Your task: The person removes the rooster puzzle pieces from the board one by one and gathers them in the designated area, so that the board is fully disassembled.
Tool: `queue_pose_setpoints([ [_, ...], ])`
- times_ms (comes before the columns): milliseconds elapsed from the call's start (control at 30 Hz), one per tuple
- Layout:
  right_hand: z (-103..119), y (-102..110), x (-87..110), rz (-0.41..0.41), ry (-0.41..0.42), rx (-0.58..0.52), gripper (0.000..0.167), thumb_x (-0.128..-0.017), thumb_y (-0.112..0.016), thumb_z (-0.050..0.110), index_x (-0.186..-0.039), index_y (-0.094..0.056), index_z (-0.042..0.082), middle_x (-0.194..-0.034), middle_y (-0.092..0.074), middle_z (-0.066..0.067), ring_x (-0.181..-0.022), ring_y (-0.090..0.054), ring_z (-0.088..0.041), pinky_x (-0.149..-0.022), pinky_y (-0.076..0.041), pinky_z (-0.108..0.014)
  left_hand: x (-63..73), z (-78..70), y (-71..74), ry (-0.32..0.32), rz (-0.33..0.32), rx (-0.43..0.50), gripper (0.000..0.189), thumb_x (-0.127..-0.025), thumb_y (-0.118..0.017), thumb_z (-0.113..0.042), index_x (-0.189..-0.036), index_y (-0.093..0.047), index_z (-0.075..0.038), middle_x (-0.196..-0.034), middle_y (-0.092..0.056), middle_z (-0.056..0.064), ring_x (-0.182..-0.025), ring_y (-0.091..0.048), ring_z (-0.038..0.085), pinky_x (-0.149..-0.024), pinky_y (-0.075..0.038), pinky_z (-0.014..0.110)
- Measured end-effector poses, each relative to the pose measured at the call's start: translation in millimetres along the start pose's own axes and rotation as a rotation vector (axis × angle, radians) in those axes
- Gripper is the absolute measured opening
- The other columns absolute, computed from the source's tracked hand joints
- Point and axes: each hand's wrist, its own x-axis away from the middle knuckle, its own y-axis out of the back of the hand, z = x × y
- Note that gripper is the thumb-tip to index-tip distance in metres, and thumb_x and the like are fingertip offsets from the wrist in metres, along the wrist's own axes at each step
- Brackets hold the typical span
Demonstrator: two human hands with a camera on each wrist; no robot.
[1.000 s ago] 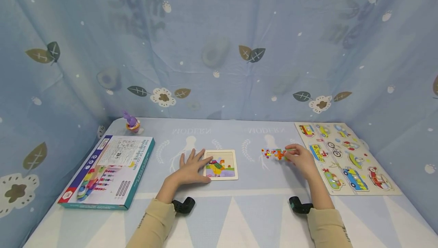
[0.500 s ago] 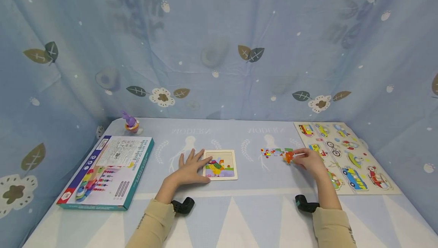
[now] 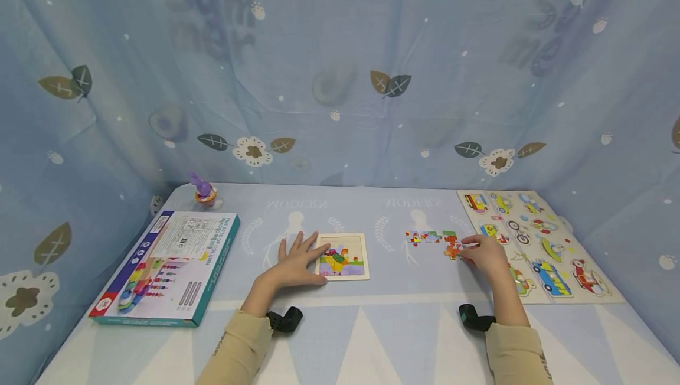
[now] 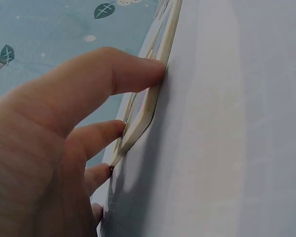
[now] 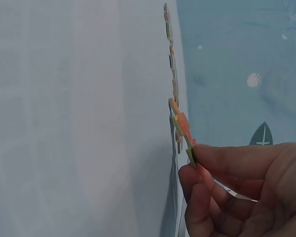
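In the head view my left hand [image 3: 297, 262] lies with spread fingers on the left edge of a small wooden puzzle tray [image 3: 365, 255], which has a colourful picture in its lower part. The left wrist view shows the thumb [image 4: 148, 71] against the tray's edge [image 4: 147, 112]. My right hand [image 3: 484, 255] pinches an orange jigsaw piece [image 3: 452, 251] between thumb and fingers. In the right wrist view this jigsaw piece [image 5: 184, 126] is tilted, its near end covered by the fingertips. Several loose jigsaw pieces [image 3: 431, 236] lie in a row just beyond and left of it.
A boxed toy [image 3: 170, 267] lies at the left, with a purple figurine [image 3: 204, 190] behind it. At the right is a board [image 3: 531, 243] with vehicle pictures, close beside my right forearm. A patterned blue curtain [image 3: 340, 107] hangs behind the table.
My right hand has moved right and slightly nearer with the orange jigsaw piece, away from the middle of the row, uncovering pieces there. The left hand has stayed on the tray.
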Motion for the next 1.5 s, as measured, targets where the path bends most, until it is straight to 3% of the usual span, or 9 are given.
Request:
queue_pose_setpoints([
  [567,3,1,3.0,-0.024,0.015,0.037,0.031,-0.083,-0.062,0.010,-0.110,-0.059,-0.005,-0.090,-0.061,-0.018,-0.070,-0.055,-0.020,-0.057,-0.040,-0.027,1.7,0.3,-1.3,0.000,-0.004,0.010,0.077,-0.074,-0.071,-0.042,-0.141,-0.041,-0.017,-0.153,-0.017,0.015,-0.139,0.001,0.043,-0.102,0.010,0.065],
  [967,23,-7,3.0,-0.045,0.132,-0.053,0.029,-0.085,-0.063,0.011,-0.111,-0.061,-0.002,-0.092,-0.061,-0.016,-0.073,-0.055,-0.020,-0.057,-0.042,-0.027,0.8,1.0,-3.1,-0.009,-0.006,0.041,0.083,-0.074,-0.071,-0.041,-0.144,-0.034,-0.014,-0.153,-0.017,0.013,-0.139,0.003,0.040,-0.102,0.011,0.063],
  [1233,38,-17,3.0,0.007,0.183,-0.141,0.031,-0.085,-0.063,0.008,-0.113,-0.060,-0.004,-0.092,-0.061,-0.015,-0.065,-0.055,-0.019,-0.054,-0.045,-0.027,0.2,1.7,-2.1,-0.010,-0.005,0.052,0.083,-0.074,-0.071,-0.040,-0.144,-0.034,-0.012,-0.153,-0.016,0.013,-0.140,0.003,0.040,-0.102,0.013,0.063],
  [1500,53,-33,0.9,0.035,0.263,-0.145,0.028,-0.084,-0.064,0.008,-0.109,-0.062,-0.002,-0.096,-0.063,-0.018,-0.085,-0.058,-0.024,-0.065,-0.045,-0.026,0.0,2.5,-1.7,0.006,-0.004,0.039,0.088,-0.074,-0.070,-0.041,-0.146,-0.029,-0.010,-0.154,-0.016,0.011,-0.140,0.003,0.038,-0.103,0.013,0.062],
])
